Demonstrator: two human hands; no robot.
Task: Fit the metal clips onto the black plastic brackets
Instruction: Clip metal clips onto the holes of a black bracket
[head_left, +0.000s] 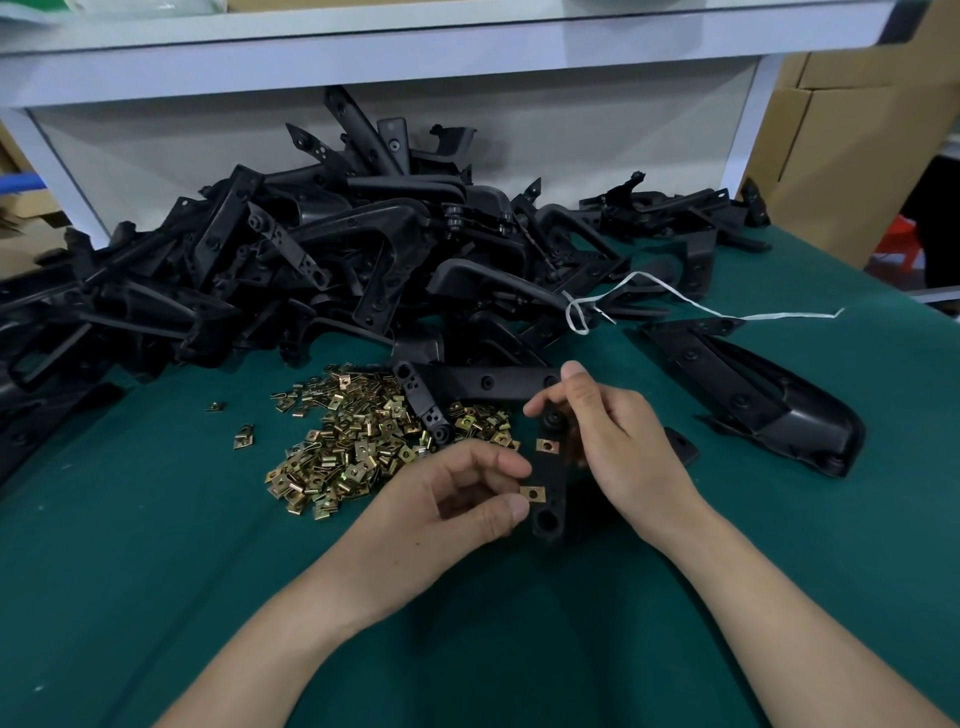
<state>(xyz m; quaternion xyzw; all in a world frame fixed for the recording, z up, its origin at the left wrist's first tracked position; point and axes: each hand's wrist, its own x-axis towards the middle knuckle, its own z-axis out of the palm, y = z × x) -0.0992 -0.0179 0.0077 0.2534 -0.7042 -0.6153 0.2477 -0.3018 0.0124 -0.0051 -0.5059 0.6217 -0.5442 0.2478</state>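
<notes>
Down at the front of the green table (156, 545), 2 bare arms reach in. The left hand (462, 499) is curled, and its thumb and first finger pinch the lower clip (532, 493). That gold clip sits on the left edge of the black bracket (551, 480), right at the thumb tip. The bracket stands between the 2 hands, long way up. The right hand (613, 441) grips its top end with bent fingers. The upper clip (547, 445) sits on the same bracket, between the 2 hands and just beside the right palm.

Left of the hands and a bit further back lies a heap of clips (348, 447), all gold and shiny. 2 loose clips (244, 436) lie apart to its left. A bent bracket (467, 382) rests on the far side of the heap. On the right lies a long bracket (753, 395), well apart from the hands.

Further back is a big pile of brackets (311, 249), with a white string (675, 301) trailing out of it. Behind that stand a white shelf (415, 57) and cardboard boxes (841, 156).
</notes>
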